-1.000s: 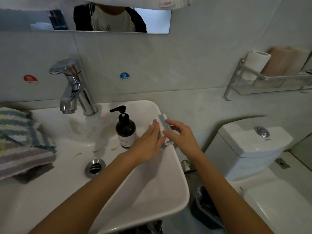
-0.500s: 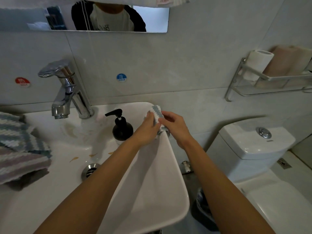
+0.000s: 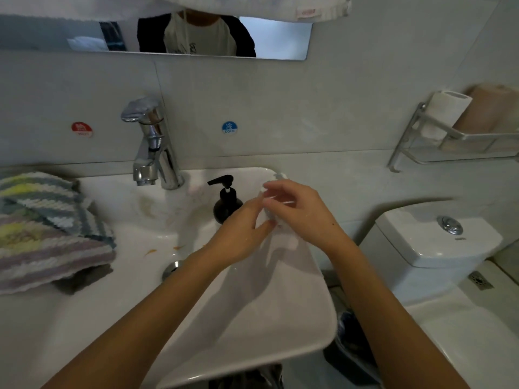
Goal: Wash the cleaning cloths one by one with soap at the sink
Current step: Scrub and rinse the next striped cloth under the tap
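Over the right rim of the white sink point(image 3: 306, 327), both hands meet around a small grey-and-white cloth point(image 3: 267, 213). The cloth is blurred and mostly hidden between them. My right hand point(image 3: 300, 211) curls over it from above and from the right. From the left, my left hand point(image 3: 241, 235) holds it between fingers and thumb. A dark pump bottle of soap point(image 3: 226, 204) stands on the sink just left of the hands. A pile of striped cloths point(image 3: 42, 228) lies on the sink's left side.
A chrome tap point(image 3: 153, 153) stands at the back of the sink, above the drain point(image 3: 171, 269). A white toilet point(image 3: 432, 242) is to the right, with a dark bin point(image 3: 351, 346) on the floor between it and the sink. A wall shelf point(image 3: 449, 141) holds a paper roll.
My right hand has closed further over the small cloth, which now shows less. Both hands stay at the right rim, working the cloth between them.
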A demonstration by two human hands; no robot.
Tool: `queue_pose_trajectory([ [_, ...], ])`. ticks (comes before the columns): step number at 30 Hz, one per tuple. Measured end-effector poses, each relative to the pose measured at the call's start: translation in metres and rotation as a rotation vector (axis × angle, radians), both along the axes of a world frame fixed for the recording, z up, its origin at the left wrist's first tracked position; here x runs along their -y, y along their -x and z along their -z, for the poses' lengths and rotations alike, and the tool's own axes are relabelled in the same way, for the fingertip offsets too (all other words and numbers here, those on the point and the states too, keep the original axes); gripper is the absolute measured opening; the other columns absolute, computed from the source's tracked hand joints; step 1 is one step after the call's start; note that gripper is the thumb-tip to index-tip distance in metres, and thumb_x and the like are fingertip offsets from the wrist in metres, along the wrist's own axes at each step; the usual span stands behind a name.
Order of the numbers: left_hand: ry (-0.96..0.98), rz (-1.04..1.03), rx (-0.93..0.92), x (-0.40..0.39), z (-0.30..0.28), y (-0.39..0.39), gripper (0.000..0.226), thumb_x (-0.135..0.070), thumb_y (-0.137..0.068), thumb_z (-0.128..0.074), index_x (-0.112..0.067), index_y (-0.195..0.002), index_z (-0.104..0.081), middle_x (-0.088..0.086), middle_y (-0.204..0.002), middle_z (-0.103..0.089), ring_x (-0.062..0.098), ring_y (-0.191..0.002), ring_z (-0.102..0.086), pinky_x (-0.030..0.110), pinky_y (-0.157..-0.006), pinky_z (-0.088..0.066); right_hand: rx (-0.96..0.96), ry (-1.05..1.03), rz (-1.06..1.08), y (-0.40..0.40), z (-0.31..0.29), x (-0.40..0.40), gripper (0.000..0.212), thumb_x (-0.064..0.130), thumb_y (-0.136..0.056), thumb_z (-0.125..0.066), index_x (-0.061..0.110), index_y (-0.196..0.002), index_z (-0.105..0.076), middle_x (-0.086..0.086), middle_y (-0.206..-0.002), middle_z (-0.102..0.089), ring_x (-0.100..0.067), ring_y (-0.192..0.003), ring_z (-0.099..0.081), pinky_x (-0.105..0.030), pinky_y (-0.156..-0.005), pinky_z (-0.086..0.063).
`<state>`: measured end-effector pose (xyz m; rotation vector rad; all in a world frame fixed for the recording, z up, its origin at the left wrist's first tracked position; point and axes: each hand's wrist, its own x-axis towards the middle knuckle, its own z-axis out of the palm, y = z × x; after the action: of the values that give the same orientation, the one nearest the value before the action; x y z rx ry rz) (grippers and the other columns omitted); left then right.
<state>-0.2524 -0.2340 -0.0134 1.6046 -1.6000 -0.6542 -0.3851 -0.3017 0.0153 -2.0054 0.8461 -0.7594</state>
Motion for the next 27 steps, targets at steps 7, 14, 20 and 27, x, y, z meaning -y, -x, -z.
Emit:
queue_pose_trajectory([
  [7,-0.176,-0.057,0.191,-0.088,-0.013,-0.087,0.037,-0.033,-0.098,-0.053,-0.031,-0.134,-0.05,-0.018,-0.128,-0.054,-0.001,-0.113,-0.053,0.02,-0.095,-0.043,-0.107,0.083,-0.215,-0.059,-0.006,-0.055,0.034,0.027,-0.094,-0.064,0.018,-0.127,-0.063,0.006,-0.112,-0.068,-0.001,-0.102,-0.063,-0.017,-0.09,-0.049],
  [14,-0.079,-0.547,0.33,-0.15,-0.023,-0.207,0.033,-0.02,-0.093,-0.062,-0.015,-0.125,-0.061,0.0,-0.108,-0.065,0.024,-0.099,-0.063,0.034,-0.085,-0.048,-0.222,0.127,-0.398,-0.144,0.006,-0.091,0.032,0.03,-0.096,-0.061,0.02,-0.126,-0.062,0.007,-0.113,-0.069,-0.003,-0.099,-0.062,-0.028,-0.093,-0.051],
  [20,-0.134,-0.872,0.443,-0.177,0.003,-0.259,0.06,-0.017,-0.078,-0.079,-0.002,-0.131,-0.055,0.029,-0.126,-0.053,0.047,-0.115,-0.05,0.051,-0.101,-0.04,-0.278,0.114,-0.427,-0.174,0.024,-0.102,0.03,0.028,-0.096,-0.06,0.018,-0.125,-0.064,0.002,-0.113,-0.07,-0.01,-0.1,-0.064,-0.035,-0.093,-0.052],
  [27,-0.206,-0.925,0.408,-0.188,0.014,-0.252,0.067,-0.021,-0.077,-0.079,-0.013,-0.136,-0.048,0.018,-0.132,-0.044,0.042,-0.117,-0.049,0.05,-0.095,-0.04,-0.433,0.152,-0.411,-0.168,0.037,-0.092,0.03,0.029,-0.097,-0.058,0.02,-0.126,-0.063,0.005,-0.114,-0.069,-0.008,-0.097,-0.063,-0.034,-0.091,-0.051],
])
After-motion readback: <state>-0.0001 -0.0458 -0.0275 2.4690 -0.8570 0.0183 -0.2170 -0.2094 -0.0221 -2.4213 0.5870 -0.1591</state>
